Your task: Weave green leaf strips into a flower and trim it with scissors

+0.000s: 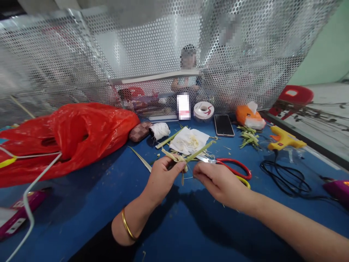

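Between the thumb and fingers of my left hand (163,176) is a bundle of pale green plant strips (199,151), whose ends stick out to both sides. My right hand (220,182) is closed just right of the bundle. A thin thread (188,178) runs from the bundle toward its fingertips. Behind my right hand lie red-handled scissors (237,168), with a yellow handle (243,181) beside them. Beyond my hands, a white paper (201,136) bears pale scraps.
Left: red plastic bag (92,134), white cable (27,200), purple box (24,211). Behind: white thread spool (160,130), ribbon roll (204,110), phone (224,125), perforated metal screen (152,47). Right: yellow glue gun (286,139), black cord (286,180), tissue pack (250,115). A person sits beyond the screen.
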